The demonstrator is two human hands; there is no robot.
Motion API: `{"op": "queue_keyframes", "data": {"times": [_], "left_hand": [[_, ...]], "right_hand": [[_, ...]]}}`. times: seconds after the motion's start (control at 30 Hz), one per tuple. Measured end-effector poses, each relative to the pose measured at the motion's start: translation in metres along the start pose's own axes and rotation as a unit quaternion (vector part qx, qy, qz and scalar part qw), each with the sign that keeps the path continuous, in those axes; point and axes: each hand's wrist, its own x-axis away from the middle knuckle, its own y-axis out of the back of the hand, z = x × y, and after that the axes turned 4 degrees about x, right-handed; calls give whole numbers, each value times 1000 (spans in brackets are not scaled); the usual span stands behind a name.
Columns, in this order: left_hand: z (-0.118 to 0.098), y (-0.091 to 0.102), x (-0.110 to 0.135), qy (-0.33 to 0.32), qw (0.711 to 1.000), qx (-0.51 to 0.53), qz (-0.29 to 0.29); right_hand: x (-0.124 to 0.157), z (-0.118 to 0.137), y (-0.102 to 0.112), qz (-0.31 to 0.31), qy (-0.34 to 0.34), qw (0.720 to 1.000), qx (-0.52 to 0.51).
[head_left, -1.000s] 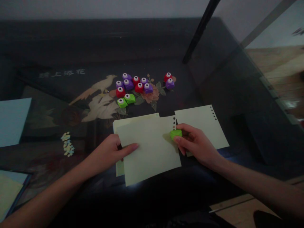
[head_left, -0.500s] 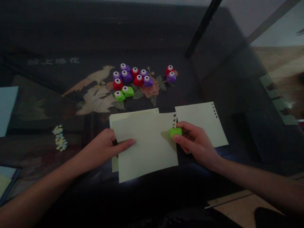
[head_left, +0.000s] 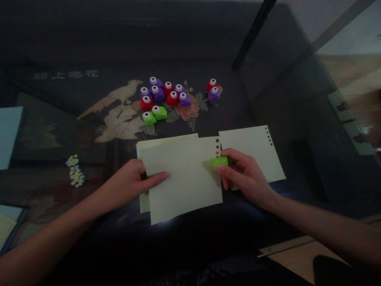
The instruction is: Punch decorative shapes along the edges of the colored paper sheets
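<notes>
My left hand (head_left: 145, 176) pinches the left edge of a pale sheet of paper (head_left: 184, 182), thumb on top and fingers underneath. Between the thumb and fingers of my right hand (head_left: 242, 174) is a green craft punch (head_left: 220, 163), set on the sheet's right edge. Several small punched holes run down that edge just above the punch. Part of another pale sheet (head_left: 145, 204) shows beneath the held one. To the right lies a separate sheet (head_left: 253, 147) with several holes at its upper right corner, partly covered by my right hand.
Purple, red and green craft punches (head_left: 157, 93) stand grouped beyond the paper, with a red and a purple one (head_left: 214, 94) apart to the right. A little pile of punched paper shapes (head_left: 76, 171) lies at left. Blue paper (head_left: 8, 135) sits at the far left.
The view has shifted slightly. Both hands, the held sheet and the green punch keep nearly the same places relative to each other.
</notes>
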Motion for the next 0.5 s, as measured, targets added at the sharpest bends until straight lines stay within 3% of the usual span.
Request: {"op": "queue_keyframes", "data": {"times": [0.5], "left_hand": [[1, 2, -2, 4, 999, -33, 2]], "right_hand": [[-1, -4, 1, 19, 15, 999, -33]]}}
